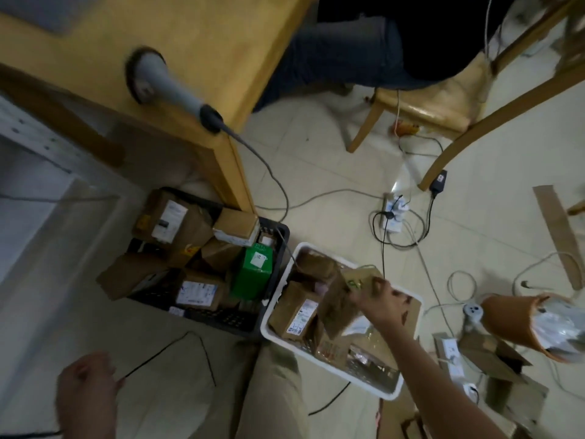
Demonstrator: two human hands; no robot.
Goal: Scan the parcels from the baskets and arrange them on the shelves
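One yellow wooden table (196, 42) fills the upper left. To its right stands a wooden chair (443, 103) with a person seated on it. On the tiled floor below the table's corner sits a dark basket (221, 320) heaped with brown cardboard parcels and a green box (253, 270). Just beside it on the right is a white basket (276, 326), also packed with parcels. Further right an orange bin (509, 321) lies tilted, with pale plastic showing in its mouth. Flattened cardboard lies near it.

A grey handheld scanner (164, 83) rests on the table near the edge, and its cable drops off the corner to the floor. Other cables run to a power strip (394, 213).

The right hand (384, 301) reaches over the white basket. Its fingers are curled round the top edge of a brown parcel (340, 302) with green marks on it, held tilted just above the others.

The left hand (85, 384) hangs low at the left, blurred, next to the end of a thin black cable (164, 351). I cannot tell whether it holds anything.
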